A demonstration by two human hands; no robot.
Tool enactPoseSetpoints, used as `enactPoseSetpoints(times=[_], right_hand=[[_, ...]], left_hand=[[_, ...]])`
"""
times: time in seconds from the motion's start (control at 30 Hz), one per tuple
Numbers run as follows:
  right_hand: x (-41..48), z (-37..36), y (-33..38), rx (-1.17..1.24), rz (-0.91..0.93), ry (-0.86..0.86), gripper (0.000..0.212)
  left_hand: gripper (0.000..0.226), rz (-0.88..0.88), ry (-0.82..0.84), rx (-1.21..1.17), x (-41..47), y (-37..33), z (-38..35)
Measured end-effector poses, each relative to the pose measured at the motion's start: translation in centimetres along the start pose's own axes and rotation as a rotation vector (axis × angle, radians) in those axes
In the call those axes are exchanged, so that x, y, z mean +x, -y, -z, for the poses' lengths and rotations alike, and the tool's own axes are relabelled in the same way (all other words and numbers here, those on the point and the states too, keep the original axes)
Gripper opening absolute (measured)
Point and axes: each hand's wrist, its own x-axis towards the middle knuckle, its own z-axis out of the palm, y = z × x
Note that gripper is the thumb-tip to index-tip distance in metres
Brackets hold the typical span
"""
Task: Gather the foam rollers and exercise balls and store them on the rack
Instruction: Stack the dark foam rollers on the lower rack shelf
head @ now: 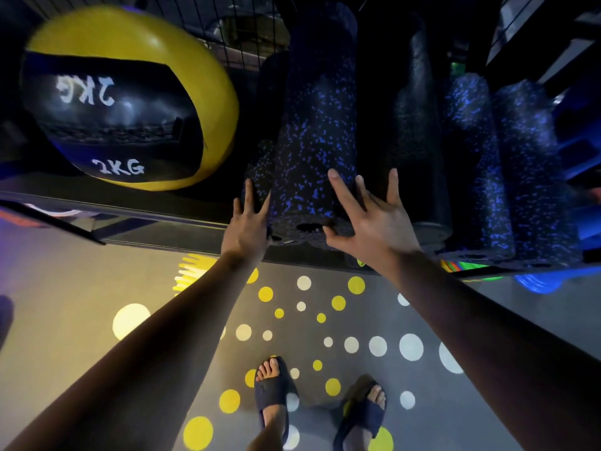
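A black foam roller with blue speckles (312, 138) lies lengthwise on the rack shelf (169, 219), its round end facing me at the shelf's front edge. My left hand (248, 222) touches the roller's left side near that end, fingers straight and spread. On the right side of the same end is my right hand (370, 216), fingers spread, thumb at the end face. A yellow and black 2KG exercise ball (130, 96) sits on the shelf to the left. More rollers lie to the right: a plain dark one (419, 131) and two blue-speckled ones (481, 164).
A wire mesh panel (240, 30) backs the rack. Below the shelf the grey floor carries yellow and white dots (354, 284). My feet in dark sandals (273, 385) stand close to the rack. Coloured items glow under the shelf at the right (533, 281).
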Motion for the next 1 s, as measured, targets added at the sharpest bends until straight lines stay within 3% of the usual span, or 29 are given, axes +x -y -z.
enactPoseSetpoints(times=[0.27,0.4,0.47,0.6,0.67,0.83,1.0], right_hand=[[-0.2,0.2,-0.1,0.004,-0.001,0.049,0.085],[-0.8,2.8,-2.1,0.259,-0.059,-0.024,0.093],[-2.5,5.0,-4.3,0.384,-0.157,-0.034,0.103],[-6.0,7.0,-8.6,0.301,-0.311,0.256,0.13],[-6.2,6.7,-9.2,0.296,-0.375,0.384,0.129],[-5.3,5.2,-8.0,0.428,-0.401,0.322,0.103],[-5.0,4.9,-8.1,0.471,-0.403,0.313,0.098]], left_hand=[[0.104,-0.085,0.003,0.082,0.6,0.6,-0.9],[0.139,-0.024,0.036,-0.107,-2.2,0.5,1.4],[0.146,-0.088,0.002,-0.231,-4.6,0.2,2.9],[0.127,-0.265,-0.198,-0.356,-7.1,-2.8,6.8],[0.118,-0.266,-0.249,-0.399,-6.9,-5.4,8.4],[0.106,-0.142,-0.242,-0.379,-6.0,-9.5,8.7],[0.092,-0.186,-0.275,-0.278,-6.0,-9.4,7.9]])
